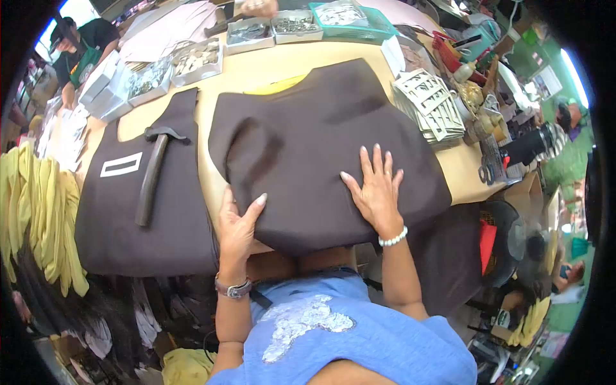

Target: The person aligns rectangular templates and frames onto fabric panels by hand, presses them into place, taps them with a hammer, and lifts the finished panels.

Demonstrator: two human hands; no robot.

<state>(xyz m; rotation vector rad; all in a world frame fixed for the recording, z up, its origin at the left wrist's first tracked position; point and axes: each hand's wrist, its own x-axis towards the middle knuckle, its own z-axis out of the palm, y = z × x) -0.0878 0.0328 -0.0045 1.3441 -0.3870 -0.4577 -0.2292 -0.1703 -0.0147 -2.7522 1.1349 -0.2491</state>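
Note:
A large dark brown sheet of material (321, 141), perhaps leather or fabric, lies in front of me with a raised, creased bulge on its left part. My left hand (236, 224) is at its lower left edge, thumb on top and fingers along or under the edge, partly hidden. Flat on the sheet's right part rests my right hand (376, 192), fingers spread. To the left is another dark brown piece (173, 237) with a cut-out top. A hammer (153, 173) and a white rectangular frame (120, 165) lie on that piece.
Boxes of small metal parts (295, 24) line the back of the table (468, 173). Stacked pale frames (430, 106) stand at right, near cluttered tools. Yellow cloths (38, 205) hang at left. Another person (90, 48) works at the far left; a hand (260, 6) shows at the back.

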